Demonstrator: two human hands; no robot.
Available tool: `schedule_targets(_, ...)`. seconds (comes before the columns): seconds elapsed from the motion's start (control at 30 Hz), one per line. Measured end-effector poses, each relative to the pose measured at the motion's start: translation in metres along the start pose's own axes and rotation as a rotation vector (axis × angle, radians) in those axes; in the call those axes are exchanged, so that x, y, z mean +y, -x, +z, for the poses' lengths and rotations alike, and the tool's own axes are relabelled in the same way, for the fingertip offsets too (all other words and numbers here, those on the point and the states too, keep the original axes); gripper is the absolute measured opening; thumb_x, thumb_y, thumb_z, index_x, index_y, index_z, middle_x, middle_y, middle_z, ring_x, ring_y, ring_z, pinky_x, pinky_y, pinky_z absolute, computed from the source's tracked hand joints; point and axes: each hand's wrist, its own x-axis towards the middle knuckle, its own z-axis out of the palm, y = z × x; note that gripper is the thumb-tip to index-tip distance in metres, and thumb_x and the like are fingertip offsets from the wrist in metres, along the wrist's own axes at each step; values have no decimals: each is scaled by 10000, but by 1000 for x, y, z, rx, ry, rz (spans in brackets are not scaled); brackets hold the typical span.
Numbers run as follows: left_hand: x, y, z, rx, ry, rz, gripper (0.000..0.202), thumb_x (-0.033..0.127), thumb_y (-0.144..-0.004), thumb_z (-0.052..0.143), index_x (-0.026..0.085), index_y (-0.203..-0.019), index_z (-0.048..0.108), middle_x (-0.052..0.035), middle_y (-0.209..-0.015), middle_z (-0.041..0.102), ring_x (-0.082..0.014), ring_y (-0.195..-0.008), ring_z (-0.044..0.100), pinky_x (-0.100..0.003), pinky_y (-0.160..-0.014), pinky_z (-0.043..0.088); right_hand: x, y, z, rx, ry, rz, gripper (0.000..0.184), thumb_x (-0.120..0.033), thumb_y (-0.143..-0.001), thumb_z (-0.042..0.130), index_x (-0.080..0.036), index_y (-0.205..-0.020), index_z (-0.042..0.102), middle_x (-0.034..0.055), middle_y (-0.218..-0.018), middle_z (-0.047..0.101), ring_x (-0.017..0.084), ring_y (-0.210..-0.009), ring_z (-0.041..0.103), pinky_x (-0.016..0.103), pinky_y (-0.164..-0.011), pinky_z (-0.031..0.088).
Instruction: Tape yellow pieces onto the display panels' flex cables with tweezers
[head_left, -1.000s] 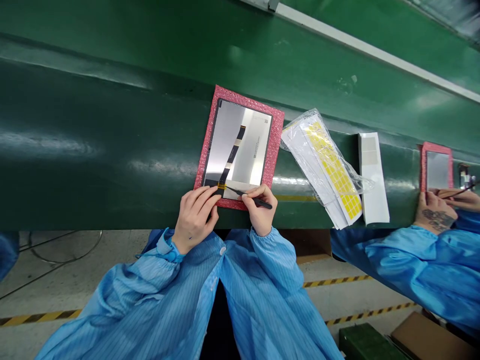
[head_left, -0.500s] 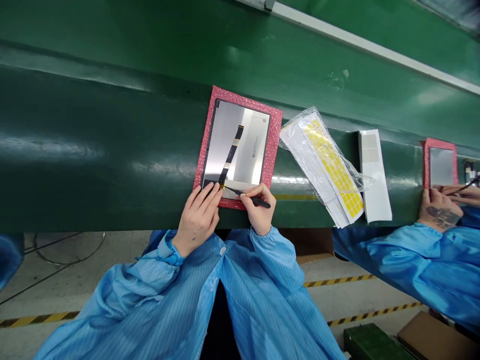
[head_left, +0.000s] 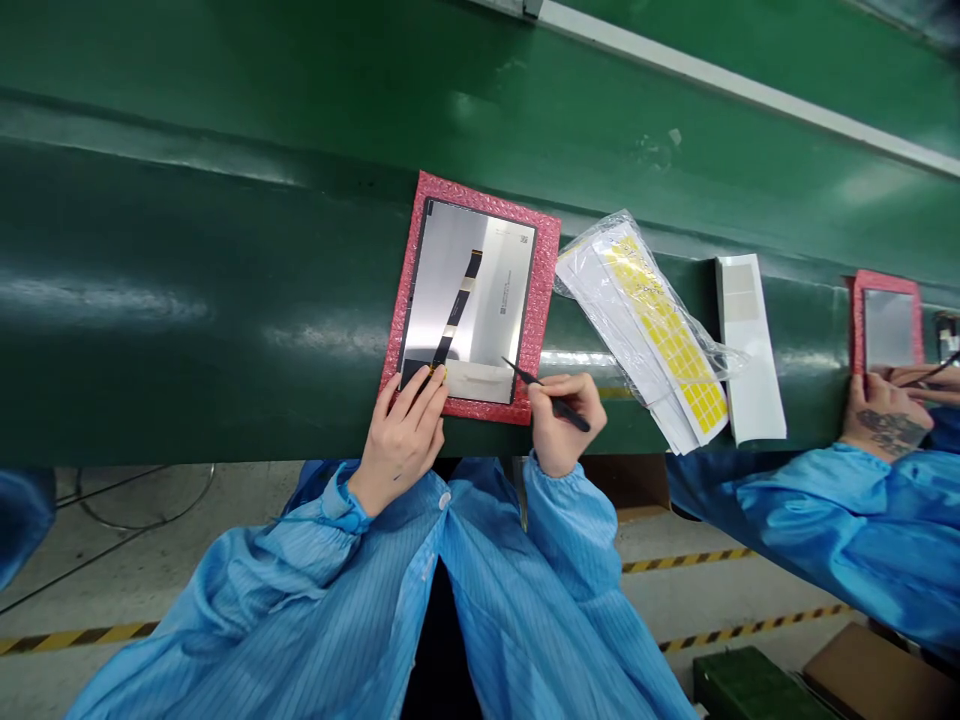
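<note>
At the left, the dark green bench (head_left: 187, 300) runs across the view, with hazard-striped tape on the grey floor (head_left: 75, 640) below it. Our left hand (head_left: 401, 430) lies open, its fingers flat on the near-left corner of a display panel (head_left: 476, 290), beside a black flex cable (head_left: 457, 310). The panel sits on a pink bubble-wrap pad (head_left: 544, 320) on the bench. Our right hand (head_left: 562, 420) is closed on black tweezers (head_left: 555, 393), their tips over the panel. Further right lie a plastic bag of yellow label sheets (head_left: 660, 340) and a white card (head_left: 750, 350). At the far right, a co-worker's tattooed hand (head_left: 885, 415) rests by a second panel (head_left: 889, 330), near a cardboard box (head_left: 870, 675) on the floor.
</note>
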Motion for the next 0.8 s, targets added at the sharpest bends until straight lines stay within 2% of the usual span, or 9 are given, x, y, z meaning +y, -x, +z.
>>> schedule_targets(0.17, -3, 0, -2, -68, -49, 37, 643, 72, -943, 456, 146, -1560, 292, -94, -1550, 401, -305, -1450, 358, -543, -1193, 270, 18, -12, -20, 71, 24, 80, 208, -212, -729, 715, -200, -671, 516, -32, -635, 586, 148, -581, 628, 278, -565, 495)
schedule_targets(0.3, -6, 3, 0, -5, -5, 89, 676, 31, -921, 456, 154, -1563, 284, -96, -1506, 467, -311, -1442, 369, -562, -1189, 303, 31, -15, -20, 127, -46, 143, 221, -220, -712, 700, -205, -666, 485, -41, -621, 579, 155, -561, 646, 280, -558, 498)
schedule_targets(0.4, -6, 6, 4, 99, 83, 71, 677, 18, -907, 468, 175, -1548, 319, -104, -1436, 554, -291, -1397, 446, -553, -1166, 369, 35, -15, -20, 159, -103, 178, 242, -229, -706, 708, -206, -670, 470, -49, -614, 566, 157, -553, 650, 271, -541, 488)
schedule_targets(0.5, -5, 8, 3, 214, 140, -29, 611, 26, -902, 487, 199, -1485, 428, -101, -1350, 629, -267, -1322, 540, -489, -1101, 461, 37, -16, -21, 182, -145, 189, 242, -217, -702, 714, -202, -672, 473, -48, -617, 569, 159, -548, 650, 267, -540, 486)
schedule_targets(0.57, -7, 6, -1, 251, 128, -110, 533, 46, -905, 503, 206, -1413, 509, -95, -1309, 655, -266, -1275, 578, -459, -1061, 484, 37, -16, -22, 194, -173, 183, 234, -200, -701, 716, -199, -670, 485, -47, -612, 572, 163, -545, 652, 266, -537, 481)
schedule_targets(0.67, -23, -5, -11, 259, 24, -261, 396, 133, -925, 532, 200, -1313, 576, -109, -1227, 680, -300, -1179, 609, -475, -1000, 475, 37, -16, -22, 206, -201, 180, 225, -187, -698, 722, -194, -666, 499, -44, -610, 576, 167, -543, 655, 265, -534, 477)
schedule_targets(0.73, -38, -19, -16, 240, -52, -372, 361, 230, -941, 544, 175, -1296, 572, -150, -1199, 656, -339, -1137, 590, -489, -938, 472, 37, -16, -22, 209, -211, 184, 223, -191, -697, 726, -191, -667, 505, -44, -616, 579, 163, -543, 654, 263, -537, 477)
schedule_targets(0.8, -52, -35, -17, 210, -71, -428, 341, 323, -940, 551, 159, -1237, 585, -179, -1170, 620, -367, -1106, 563, -497, -888, 471, 37, -17, -22, 204, -214, 194, 224, -201, -696, 726, -189, -671, 504, -47, -621, 580, 160, -548, 656, 259, -541, 478)
